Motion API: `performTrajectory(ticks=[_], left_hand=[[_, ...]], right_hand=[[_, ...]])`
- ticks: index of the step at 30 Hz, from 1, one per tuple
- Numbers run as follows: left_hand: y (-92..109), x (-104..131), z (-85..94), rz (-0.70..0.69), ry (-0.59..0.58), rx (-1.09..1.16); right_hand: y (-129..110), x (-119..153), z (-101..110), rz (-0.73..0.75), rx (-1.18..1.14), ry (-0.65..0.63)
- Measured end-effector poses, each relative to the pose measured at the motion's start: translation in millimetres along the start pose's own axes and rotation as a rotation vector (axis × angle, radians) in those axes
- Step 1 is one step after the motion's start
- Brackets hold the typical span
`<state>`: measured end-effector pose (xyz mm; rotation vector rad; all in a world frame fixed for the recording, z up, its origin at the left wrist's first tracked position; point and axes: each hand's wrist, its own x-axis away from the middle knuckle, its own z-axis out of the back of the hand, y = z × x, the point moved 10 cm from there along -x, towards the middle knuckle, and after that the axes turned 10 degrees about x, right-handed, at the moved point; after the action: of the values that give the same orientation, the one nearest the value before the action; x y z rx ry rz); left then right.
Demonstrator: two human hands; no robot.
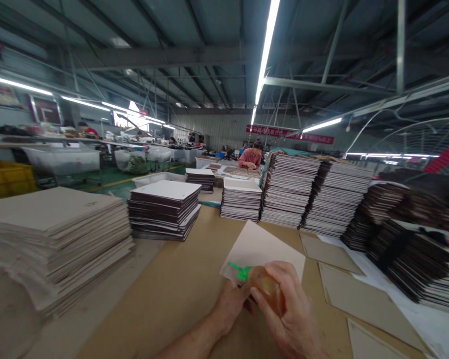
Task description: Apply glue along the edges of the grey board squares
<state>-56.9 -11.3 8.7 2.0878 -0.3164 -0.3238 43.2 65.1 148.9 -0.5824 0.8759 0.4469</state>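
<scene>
My right hand (pixel 292 309) is wrapped around a squeeze bottle (pixel 268 288) of amber liquid, tipped over to the left. Its bright green nozzle (pixel 243 272) points over the left edge of a pale sheet (pixel 264 247). Just below that edge, my left hand (pixel 230 305) grips the sheet's near side. Its fingertips are partly hidden behind the bottle and my right hand. Under both hands lies a brown board surface (pixel 164 299).
Pale sheets are stacked (pixel 60 234) at left. Dark-edged panels form a stack (pixel 162 209) ahead and tall piles (pixel 290 189) at right. Several flat panels (pixel 370 299) lie right of my hands. Across the table, a person (pixel 250 157) in a reddish top bends over work.
</scene>
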Motion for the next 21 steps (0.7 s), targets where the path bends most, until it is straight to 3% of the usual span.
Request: performTrajectory(ticks=[3, 8, 13, 21], left_hand=[[-2, 0, -1.7, -0.010, -0.021, -0.010], [-1, -1, -1.2, -0.042, -0.024, 0.014], [-4, -1, -0.5, -0.006, -0.009, -0.038], [-7, -1, -1.7, 0.012, -0.006, -0.079]], right_hand=[[3, -2, 10, -0.035, 0.024, 0.085], [6, -3, 5, -0.029, -0.012, -0.001], [19, -8, 23, -0.107, 0.000, 0.159], [19, -22, 37, -0.099, 0.048, 0.235]])
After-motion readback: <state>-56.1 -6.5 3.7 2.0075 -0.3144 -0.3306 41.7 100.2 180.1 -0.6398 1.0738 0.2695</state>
